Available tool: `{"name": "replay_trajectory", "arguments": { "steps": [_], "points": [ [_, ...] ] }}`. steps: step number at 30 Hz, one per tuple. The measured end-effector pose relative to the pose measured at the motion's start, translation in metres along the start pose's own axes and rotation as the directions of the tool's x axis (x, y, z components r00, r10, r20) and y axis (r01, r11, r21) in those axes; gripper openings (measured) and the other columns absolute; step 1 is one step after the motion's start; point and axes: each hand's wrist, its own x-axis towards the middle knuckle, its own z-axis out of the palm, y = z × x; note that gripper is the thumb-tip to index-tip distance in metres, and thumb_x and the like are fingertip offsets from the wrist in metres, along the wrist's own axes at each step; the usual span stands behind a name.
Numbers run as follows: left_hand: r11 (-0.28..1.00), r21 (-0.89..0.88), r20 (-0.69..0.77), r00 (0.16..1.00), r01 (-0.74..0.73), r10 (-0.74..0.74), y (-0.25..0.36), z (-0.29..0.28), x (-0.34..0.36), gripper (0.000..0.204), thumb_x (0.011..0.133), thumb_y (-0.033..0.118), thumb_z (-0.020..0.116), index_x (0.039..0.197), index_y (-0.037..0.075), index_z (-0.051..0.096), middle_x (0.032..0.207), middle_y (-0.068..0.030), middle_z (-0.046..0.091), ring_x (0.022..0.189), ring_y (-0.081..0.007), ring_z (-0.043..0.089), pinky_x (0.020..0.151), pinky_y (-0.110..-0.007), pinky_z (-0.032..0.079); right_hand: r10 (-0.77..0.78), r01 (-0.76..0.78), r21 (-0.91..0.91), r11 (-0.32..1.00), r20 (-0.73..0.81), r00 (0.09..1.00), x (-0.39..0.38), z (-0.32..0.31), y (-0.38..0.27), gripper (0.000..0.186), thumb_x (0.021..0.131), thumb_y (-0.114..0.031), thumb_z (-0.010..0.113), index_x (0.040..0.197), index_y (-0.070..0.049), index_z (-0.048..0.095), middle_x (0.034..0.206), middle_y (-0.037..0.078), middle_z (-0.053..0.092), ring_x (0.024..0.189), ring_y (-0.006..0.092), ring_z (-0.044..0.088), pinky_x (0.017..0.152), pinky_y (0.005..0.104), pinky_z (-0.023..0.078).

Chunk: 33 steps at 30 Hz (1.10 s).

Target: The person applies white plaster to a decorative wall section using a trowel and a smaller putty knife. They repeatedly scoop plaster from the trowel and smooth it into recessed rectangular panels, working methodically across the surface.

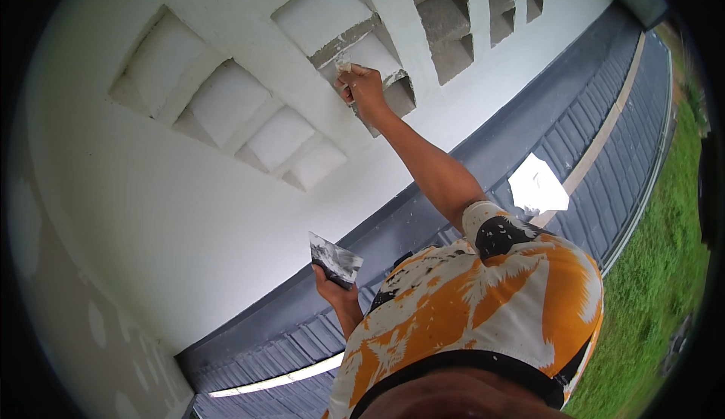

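1. White plastered wall [151, 192] with rows of recessed rectangular vent openings [226, 102] fills the view; grey ribbed metal roofing [604, 139] and green grass [664, 268] lie beyond.
2. Right hand [364, 86] is raised into one opening, its fingers [349, 80] clamped on a small putty-smeared scraper [343, 64] whose tip touches the recess edge.
3. Left hand [332, 283] is low, near the orange-and-white patterned shirt [491, 306], fingers closed under a flat dark trowel plate smeared with white putty [336, 259].
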Motion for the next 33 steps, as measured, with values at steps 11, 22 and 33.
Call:
{"name": "replay_trajectory", "arguments": {
  "steps": [11,22,33],
  "points": [
    [0.999,0.023,-0.019,0.999,0.028,-0.028,-0.002,0.019,-0.003,0.049,0.104,0.041,0.039,0.137,0.006,0.049,0.130,-0.0106,0.058,0.117,-0.0298,0.058,0.097,-0.047,0.048,-0.125,0.130,0.030,0.991,-0.123,0.984,-0.014,0.016,-0.012,0.016,0.091,-0.013,0.059,0.084,-0.002,0.067,0.070,0.004,0.063,0.049,0.0090,0.052,0.046,0.0235,0.041],
    [0.998,0.005,-0.017,0.998,0.061,-0.061,-0.001,0.023,0.002,0.047,0.104,0.037,0.039,0.136,0.004,0.048,0.133,-0.0120,0.056,0.119,-0.0311,0.057,0.100,-0.047,0.046,-0.010,0.021,0.056,0.998,-0.193,0.981,-0.018,-0.014,-0.004,0.016,0.092,-0.014,0.057,0.083,-0.004,0.066,0.071,0.005,0.065,0.049,0.0087,0.053,0.043,0.0247,0.040],
    [0.998,-0.012,-0.022,0.997,0.068,-0.068,-0.004,0.040,0.003,0.048,0.104,0.037,0.039,0.138,0.005,0.047,0.134,-0.0124,0.056,0.120,-0.0315,0.056,0.100,-0.048,0.045,0.176,-0.176,-0.005,0.984,-0.036,0.984,-0.030,-0.032,-0.009,0.012,0.091,-0.016,0.062,0.080,-0.011,0.063,0.057,-0.005,0.044,0.042,0.0057,0.034,0.038,0.0237,0.023]
  ]
}}
